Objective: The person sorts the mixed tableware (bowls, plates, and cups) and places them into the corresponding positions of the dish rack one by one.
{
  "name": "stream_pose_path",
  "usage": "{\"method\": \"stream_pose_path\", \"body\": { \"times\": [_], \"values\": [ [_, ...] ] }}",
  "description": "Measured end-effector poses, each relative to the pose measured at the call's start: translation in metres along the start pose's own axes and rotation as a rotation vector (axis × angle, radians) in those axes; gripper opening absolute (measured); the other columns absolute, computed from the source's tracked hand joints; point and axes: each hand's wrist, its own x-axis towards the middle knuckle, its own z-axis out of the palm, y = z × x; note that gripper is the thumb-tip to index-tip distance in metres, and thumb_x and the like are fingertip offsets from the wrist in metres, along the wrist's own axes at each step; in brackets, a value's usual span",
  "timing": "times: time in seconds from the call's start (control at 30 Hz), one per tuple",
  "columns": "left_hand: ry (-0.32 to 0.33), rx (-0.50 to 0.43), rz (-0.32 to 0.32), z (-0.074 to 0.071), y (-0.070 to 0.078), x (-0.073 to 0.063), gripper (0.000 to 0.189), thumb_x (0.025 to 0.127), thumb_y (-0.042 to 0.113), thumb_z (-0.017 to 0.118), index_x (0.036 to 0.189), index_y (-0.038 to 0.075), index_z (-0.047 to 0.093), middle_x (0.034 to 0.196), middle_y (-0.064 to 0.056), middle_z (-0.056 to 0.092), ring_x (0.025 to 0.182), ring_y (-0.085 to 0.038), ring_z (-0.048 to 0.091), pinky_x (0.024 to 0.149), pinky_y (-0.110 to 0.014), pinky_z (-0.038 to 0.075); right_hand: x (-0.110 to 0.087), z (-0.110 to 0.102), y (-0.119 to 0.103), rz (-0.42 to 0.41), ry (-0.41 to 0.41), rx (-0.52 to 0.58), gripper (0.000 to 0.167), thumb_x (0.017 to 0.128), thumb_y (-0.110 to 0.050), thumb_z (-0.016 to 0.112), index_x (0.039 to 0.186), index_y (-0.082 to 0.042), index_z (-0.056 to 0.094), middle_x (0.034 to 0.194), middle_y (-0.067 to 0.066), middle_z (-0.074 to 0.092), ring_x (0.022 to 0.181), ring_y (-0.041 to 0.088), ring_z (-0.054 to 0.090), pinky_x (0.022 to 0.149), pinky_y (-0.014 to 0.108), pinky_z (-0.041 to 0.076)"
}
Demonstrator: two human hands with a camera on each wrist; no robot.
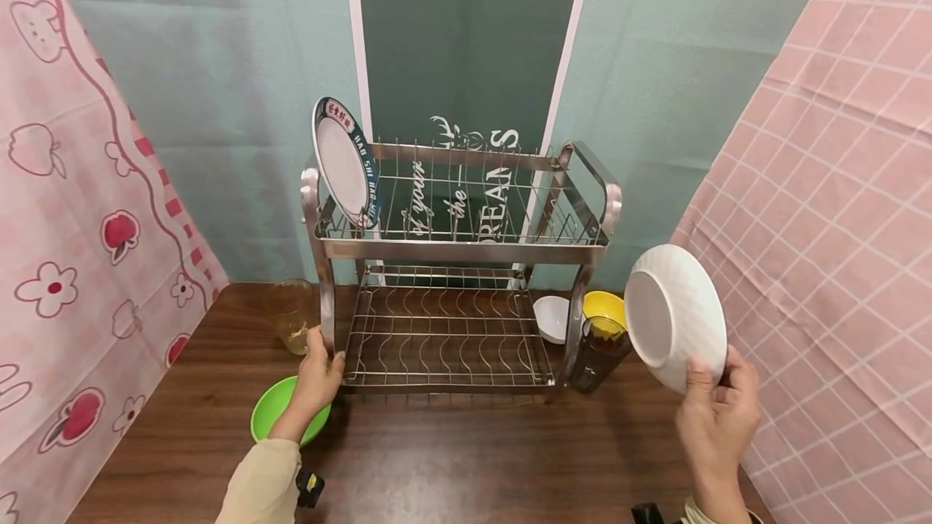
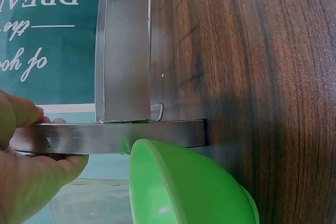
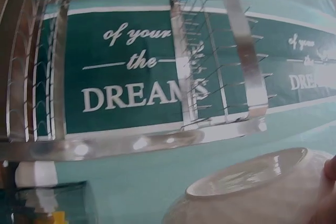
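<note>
A two-tier metal dish rack [image 1: 466,251] stands on the table. My left hand [image 1: 318,374] grips its left front leg, thumb and fingers on either side of the metal bar [image 2: 110,137] in the left wrist view. My right hand [image 1: 721,419] pinches a white plate [image 1: 677,318] by its lower edge, held in the air to the right of the rack with its underside facing the camera. In the right wrist view that plate [image 3: 257,187] fills the lower right. One blue-rimmed plate [image 1: 344,160] leans upright at the left end of the upper tier.
A green bowl [image 1: 273,411] sits under my left forearm, with a clear amber cup [image 1: 291,310] behind. Right of the rack are a small white bowl [image 1: 551,319], a yellow bowl [image 1: 606,306] and a dark glass [image 1: 599,358]. Pink curtains [image 1: 823,225] flank both sides.
</note>
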Motion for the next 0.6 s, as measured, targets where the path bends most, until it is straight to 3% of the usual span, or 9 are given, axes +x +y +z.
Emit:
{"method": "stream_pose_path", "body": {
  "times": [0.2, 0.4, 0.6],
  "values": [
    [0.008, -0.002, 0.005, 0.001, -0.001, 0.0, 0.046, 0.085, -0.008, 0.052, 0.123, -0.004, 0.027, 0.091, -0.025, 0.051, 0.084, -0.042, 0.053, 0.071, -0.053, 0.04, 0.004, 0.002, -0.009, 0.009, 0.042, 0.179, 0.026, 0.081, 0.018, 0.054, 0.106, 0.015, 0.058, 0.087, 0.006, 0.057, 0.076, 0.012, 0.054, 0.069, 0.016, 0.042],
    [0.017, 0.004, 0.012, 0.001, -0.001, -0.002, 0.047, 0.085, -0.008, 0.053, 0.124, -0.004, 0.027, 0.091, -0.024, 0.051, 0.083, -0.042, 0.053, 0.07, -0.053, 0.04, 0.006, 0.002, -0.015, 0.013, 0.059, 0.227, 0.027, 0.079, 0.021, 0.053, 0.105, 0.015, 0.059, 0.089, 0.009, 0.056, 0.077, 0.013, 0.054, 0.069, 0.015, 0.044],
    [0.025, 0.012, 0.002, 0.001, -0.002, -0.002, 0.047, 0.084, -0.007, 0.054, 0.123, -0.003, 0.027, 0.091, -0.026, 0.052, 0.083, -0.044, 0.054, 0.071, -0.054, 0.041, 0.012, 0.003, -0.018, -0.014, 0.057, 0.188, 0.023, 0.08, 0.017, 0.056, 0.102, 0.018, 0.059, 0.086, 0.007, 0.056, 0.073, 0.013, 0.053, 0.066, 0.016, 0.043]
  ]
}}
